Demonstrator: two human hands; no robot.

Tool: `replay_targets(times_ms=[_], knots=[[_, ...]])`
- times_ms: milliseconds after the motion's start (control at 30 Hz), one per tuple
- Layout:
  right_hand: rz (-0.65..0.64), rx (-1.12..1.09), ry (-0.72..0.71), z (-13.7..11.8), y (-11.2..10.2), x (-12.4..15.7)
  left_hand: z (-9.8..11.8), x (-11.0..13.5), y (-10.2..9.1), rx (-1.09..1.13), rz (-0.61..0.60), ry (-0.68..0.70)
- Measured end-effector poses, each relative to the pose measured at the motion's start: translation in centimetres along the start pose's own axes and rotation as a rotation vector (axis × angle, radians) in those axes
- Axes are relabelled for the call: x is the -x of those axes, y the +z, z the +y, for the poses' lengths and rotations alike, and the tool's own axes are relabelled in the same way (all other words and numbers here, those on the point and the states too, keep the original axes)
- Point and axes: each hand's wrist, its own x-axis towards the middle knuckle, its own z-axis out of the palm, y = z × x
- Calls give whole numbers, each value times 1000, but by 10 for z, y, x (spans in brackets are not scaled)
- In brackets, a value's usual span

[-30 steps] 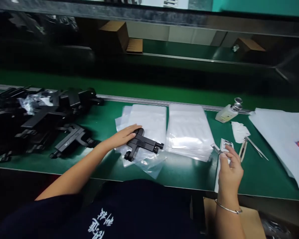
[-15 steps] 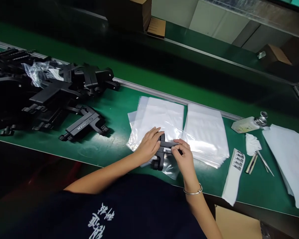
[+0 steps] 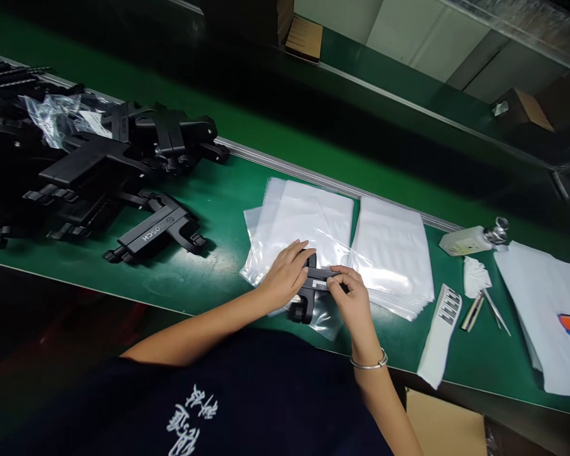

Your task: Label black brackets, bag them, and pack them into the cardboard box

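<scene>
Close in front of me, a black plastic T-shaped bracket (image 3: pixel 306 295) lies over clear plastic bags at the bench edge. My left hand (image 3: pixel 284 277) holds it at the left end, palm down, fingers over its crosspiece. My right hand (image 3: pixel 349 291) grips the right end, with thumb and finger pressed close to a small white-and-grey label (image 3: pixel 319 285) on its upper face. Part of the bracket is hidden beneath both hands. Further left rests a similar bracket (image 3: pixel 156 231) marked BOSCH.
Many black brackets (image 3: pixel 85 161) are heaped at left. Stacks of clear bags (image 3: pixel 313 202) and white bags (image 3: pixel 394 247) lie behind my hands. At right are a label strip (image 3: pixel 439 335), tweezers (image 3: pixel 496 311), crumpled tissue (image 3: pixel 476 277), a pump bottle (image 3: pixel 472 240) and white sheets (image 3: pixel 546 304).
The view has shifted slightly, and the heap at left sits higher in the picture. Both hands stay on the bracket in almost the same pose.
</scene>
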Motion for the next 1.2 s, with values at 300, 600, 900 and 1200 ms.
replay_targets(times_ms=[300,600,900,1200], knots=[[18,96,-73,-2,3,2,0,8,-13,-139,117,438],[-127,148,-93,18,-48,6,13,-19,-45,-381,-274,549],[-170,274,-130,34,-43,4,37,-35,-36,-549,-373,680],[-200,343,-308,30,-42,3,10,-1,-60,-495,-171,647]])
